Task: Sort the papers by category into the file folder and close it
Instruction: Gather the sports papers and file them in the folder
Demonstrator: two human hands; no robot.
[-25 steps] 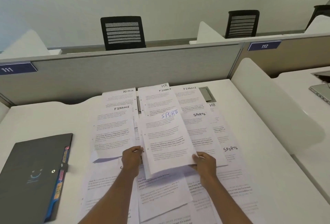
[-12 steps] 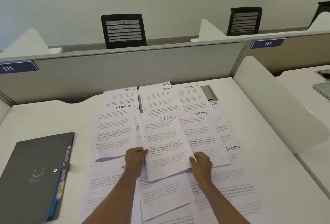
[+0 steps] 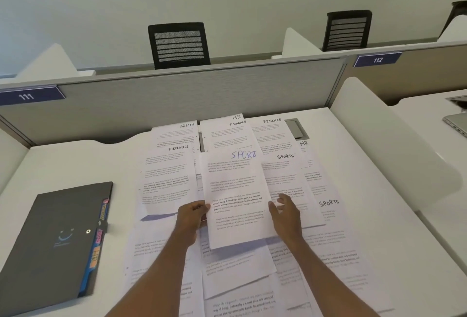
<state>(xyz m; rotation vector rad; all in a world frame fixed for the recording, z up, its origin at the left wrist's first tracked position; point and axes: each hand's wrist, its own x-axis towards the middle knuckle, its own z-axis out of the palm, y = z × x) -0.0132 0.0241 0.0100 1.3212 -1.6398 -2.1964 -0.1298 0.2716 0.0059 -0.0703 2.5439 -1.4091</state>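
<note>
White desk (image 3: 75, 162) backed by a grey partition (image 3: 177, 104). Far left: closed folder (image 3: 58, 238), flat, tabs along its right edge. Middle: labelled papers (image 3: 169, 180) spread in overlapping rows. Left hand (image 3: 192, 218) pinching the left edge of a raised SPORTS sheet (image 3: 235, 190). Right hand (image 3: 286, 215) just beside its right edge, fingers loose, grasping nothing.

Bare forearms (image 3: 161, 268), bare left hand (image 3: 192, 216), right hand (image 3: 286, 213)

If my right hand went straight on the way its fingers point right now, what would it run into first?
Probably the black-lettered SPORTS sheet, lying just ahead of the open right hand, beside the blue-lettered SPORTS sheet your left hand pinches. Height above it is unclear.
</note>
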